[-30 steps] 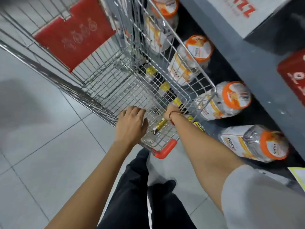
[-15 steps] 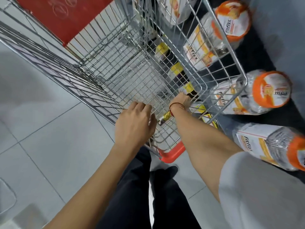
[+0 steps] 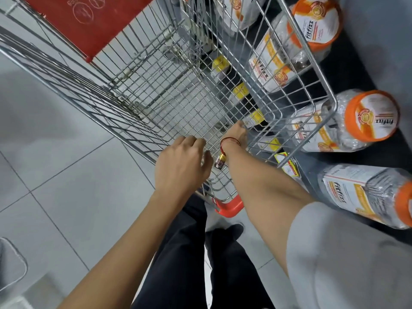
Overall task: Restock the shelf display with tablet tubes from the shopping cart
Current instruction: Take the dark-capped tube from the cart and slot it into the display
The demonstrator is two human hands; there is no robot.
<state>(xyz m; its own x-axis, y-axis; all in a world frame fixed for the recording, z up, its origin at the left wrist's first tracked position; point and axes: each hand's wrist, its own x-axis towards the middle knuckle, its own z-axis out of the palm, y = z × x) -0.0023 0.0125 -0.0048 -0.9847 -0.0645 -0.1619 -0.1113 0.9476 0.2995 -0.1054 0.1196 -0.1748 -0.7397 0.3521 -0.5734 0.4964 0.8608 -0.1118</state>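
A wire shopping cart stands in front of me. Several tablet tubes with yellow caps lie in a row along its right side, among them tube, tube and tube. A small dark and gold tube lies near the cart's near end. My left hand curls over the cart's near rim. My right hand reaches down inside the cart, fingertips at the third yellow-capped tube; the fingers are hidden, so any hold is unclear.
Large clear jars with orange lids lie on the dark low shelf to the right, such as jar and jar. A red child-seat flap hangs at the cart's far end. Grey floor tiles spread to the left.
My head has leaned closer over the cart. My right hand has gone deeper along the cart's right side towards the yellow-capped tubes. My left hand has stayed on the rim.
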